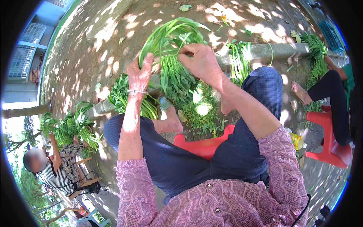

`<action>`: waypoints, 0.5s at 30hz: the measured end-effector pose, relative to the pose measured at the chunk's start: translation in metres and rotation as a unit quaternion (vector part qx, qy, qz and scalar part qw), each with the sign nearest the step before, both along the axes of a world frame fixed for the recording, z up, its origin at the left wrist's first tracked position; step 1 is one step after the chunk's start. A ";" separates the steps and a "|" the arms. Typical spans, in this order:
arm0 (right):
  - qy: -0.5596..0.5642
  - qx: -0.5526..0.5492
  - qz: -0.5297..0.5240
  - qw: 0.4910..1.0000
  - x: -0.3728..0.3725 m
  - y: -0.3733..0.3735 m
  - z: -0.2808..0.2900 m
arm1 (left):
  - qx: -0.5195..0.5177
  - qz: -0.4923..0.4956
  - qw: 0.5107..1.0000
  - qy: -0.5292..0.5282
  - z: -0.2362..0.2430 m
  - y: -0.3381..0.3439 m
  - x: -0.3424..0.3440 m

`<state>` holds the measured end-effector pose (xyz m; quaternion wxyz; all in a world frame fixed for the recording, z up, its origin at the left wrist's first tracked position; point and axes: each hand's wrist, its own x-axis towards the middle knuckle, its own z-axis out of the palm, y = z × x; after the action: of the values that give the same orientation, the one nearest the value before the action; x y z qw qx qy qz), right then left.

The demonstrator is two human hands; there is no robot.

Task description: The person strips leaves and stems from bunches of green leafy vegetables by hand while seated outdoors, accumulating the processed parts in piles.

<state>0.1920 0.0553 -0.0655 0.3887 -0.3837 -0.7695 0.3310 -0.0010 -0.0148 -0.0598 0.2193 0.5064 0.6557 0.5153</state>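
In front of my knees my left hand [140, 72] is closed round a bunch of long-leaved greens [170, 32], which look like water spinach. The leaves arch up and over to the right. My right hand [202, 62] pinches the right side of the same bunch, its thumb and forefinger together; a thin stem runs between both hands. Just below them a second bunch of greens [176, 77] lies with its pale stems upward. Another bunch [126, 96] rests left of it, by my left knee, and one more [240, 60] lies across the kerb on the right.
A low concrete kerb [264, 53] crosses the dirt ground. Loose leaves [204, 117] lie between my feet, before my red stool [204, 147]. One person [60, 172] sits at left with greens; another [332, 90] sits at right, near a red stool [329, 140] and yellow-labelled bottle [297, 142].
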 end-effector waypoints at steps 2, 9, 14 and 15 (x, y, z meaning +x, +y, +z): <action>0.063 -0.124 0.037 0.990 0.004 0.004 0.000 | -0.014 0.018 0.997 -0.075 -0.002 0.003 0.003; 0.128 -0.215 0.101 0.963 0.003 0.002 0.002 | -0.036 0.012 0.986 -0.165 -0.007 0.013 -0.003; 0.100 -0.193 0.101 0.971 0.002 -0.004 0.007 | -0.050 0.034 0.973 -0.221 -0.004 0.011 0.000; 0.086 -0.189 0.095 0.974 0.002 -0.004 0.008 | -0.054 0.040 0.970 -0.232 -0.004 0.012 0.000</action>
<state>0.1940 0.0511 -0.0577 0.3403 -0.3453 -0.6899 0.5376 -0.0011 -0.0030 -0.0635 0.3714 0.3342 0.6333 0.5910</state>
